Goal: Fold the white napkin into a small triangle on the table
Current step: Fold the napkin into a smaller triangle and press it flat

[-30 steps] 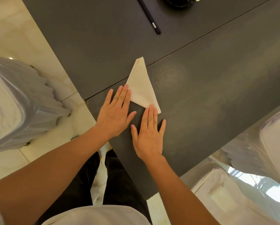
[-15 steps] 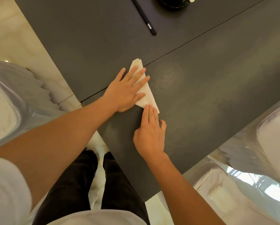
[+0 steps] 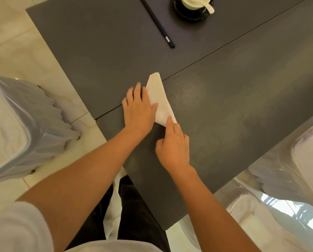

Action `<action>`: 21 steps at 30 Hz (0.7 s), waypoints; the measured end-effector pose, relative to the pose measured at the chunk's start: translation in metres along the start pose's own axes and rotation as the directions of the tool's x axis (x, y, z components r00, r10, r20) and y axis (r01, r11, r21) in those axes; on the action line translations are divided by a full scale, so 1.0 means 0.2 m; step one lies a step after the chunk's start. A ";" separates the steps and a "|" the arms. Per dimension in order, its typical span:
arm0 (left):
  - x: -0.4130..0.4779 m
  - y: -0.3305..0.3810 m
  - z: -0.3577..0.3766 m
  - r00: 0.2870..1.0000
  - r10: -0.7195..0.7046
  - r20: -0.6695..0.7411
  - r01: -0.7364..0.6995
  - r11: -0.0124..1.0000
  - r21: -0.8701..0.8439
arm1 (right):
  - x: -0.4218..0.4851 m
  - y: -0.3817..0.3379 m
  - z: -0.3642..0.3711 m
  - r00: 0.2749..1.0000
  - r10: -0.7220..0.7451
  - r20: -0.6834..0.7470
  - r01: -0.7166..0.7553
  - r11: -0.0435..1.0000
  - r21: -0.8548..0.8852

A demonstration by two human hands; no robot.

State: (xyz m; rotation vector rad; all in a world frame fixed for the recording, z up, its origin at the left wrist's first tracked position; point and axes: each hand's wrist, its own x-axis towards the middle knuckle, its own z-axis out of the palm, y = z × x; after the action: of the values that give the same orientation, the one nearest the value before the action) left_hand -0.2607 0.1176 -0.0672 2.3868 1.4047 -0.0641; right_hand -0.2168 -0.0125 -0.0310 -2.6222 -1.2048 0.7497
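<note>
The white napkin point(image 3: 160, 100) lies on the dark grey table point(image 3: 233, 99) as a narrow folded triangle, its point toward the far side near the table's seam. My left hand point(image 3: 139, 110) rests flat along the napkin's left edge, palm down, fingers slightly blurred. My right hand point(image 3: 173, 144) is at the napkin's near corner, its index finger pressing down on that corner and the other fingers curled. Neither hand lifts the cloth.
A pair of black chopsticks point(image 3: 159, 24) lies at the far middle of the table. A black saucer with a white cup and spoon point(image 3: 193, 6) stands at the far edge. Cloth-covered chairs stand to the left point(image 3: 19, 124) and right point(image 3: 297, 170).
My left hand swept across the napkin from its near-left side, then slid back to the left edge. The right hand's fingers curled until only the index finger presses the corner.
</note>
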 end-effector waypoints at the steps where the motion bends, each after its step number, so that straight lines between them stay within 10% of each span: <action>1: -0.05 -0.01 -0.01 0.999 -0.006 -0.039 0.004 0.999 -0.049 | 0.02 0.00 -0.02 1.000 0.022 -0.003 -0.022 0.998 0.057; 9: -0.06 -0.03 -0.06 0.937 -0.290 0.196 0.348 0.834 -0.429 | 0.20 0.07 -0.07 0.976 0.201 0.079 -0.213 0.958 0.193; 17: -0.13 -0.06 -0.18 0.942 -0.056 0.331 0.263 0.735 -0.625 | 0.08 0.09 -0.03 0.947 0.279 0.161 -0.322 0.849 0.420; 21: -0.13 -0.08 -0.43 0.886 0.228 0.405 0.044 0.827 -0.561 | 0.05 0.03 -0.17 0.994 0.110 -0.003 -0.094 0.860 0.501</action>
State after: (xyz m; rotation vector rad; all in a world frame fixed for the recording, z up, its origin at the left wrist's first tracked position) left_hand -0.2999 0.1318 0.0136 1.7883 0.9127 -0.1559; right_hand -0.1904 -0.0081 -0.0078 -2.2595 -0.7335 0.8941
